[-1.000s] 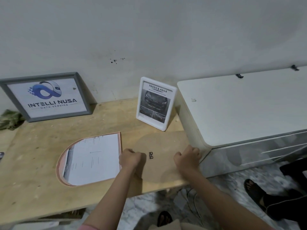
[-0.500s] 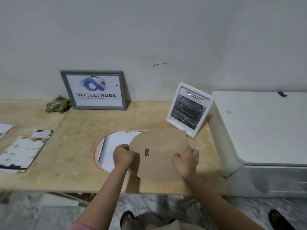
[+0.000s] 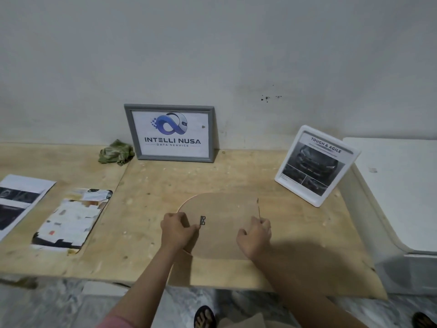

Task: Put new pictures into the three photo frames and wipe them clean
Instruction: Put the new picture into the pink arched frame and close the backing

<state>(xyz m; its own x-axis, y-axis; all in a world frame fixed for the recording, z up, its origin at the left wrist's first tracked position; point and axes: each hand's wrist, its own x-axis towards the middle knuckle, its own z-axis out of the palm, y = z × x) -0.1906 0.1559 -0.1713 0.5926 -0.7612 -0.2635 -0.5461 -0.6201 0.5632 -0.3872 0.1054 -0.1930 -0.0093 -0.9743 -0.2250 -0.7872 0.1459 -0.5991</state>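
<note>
Brown backing board [image 3: 220, 223], arch-shaped, lies flat on wood table [image 3: 146, 185], front-centre, covering the third frame. L hand [image 3: 176, 229] curled, fingertips pinching at small metal hanger [image 3: 203, 220] on board. R hand [image 3: 255, 235] curled on board's right edge, gripping it. Grey frame [image 3: 170, 133] w/ logo print leans on wall. White frame [image 3: 315, 165] w/ car print stands at right. Green rag [image 3: 115, 152] beside grey frame. Loose prints [image 3: 71, 221] lie at left.

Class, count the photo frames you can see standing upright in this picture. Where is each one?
2. The grey frame leans against the wall at the back. The white frame stands at the right, beside the white cabinet. A third may lie flat under the brown backing board.
</note>
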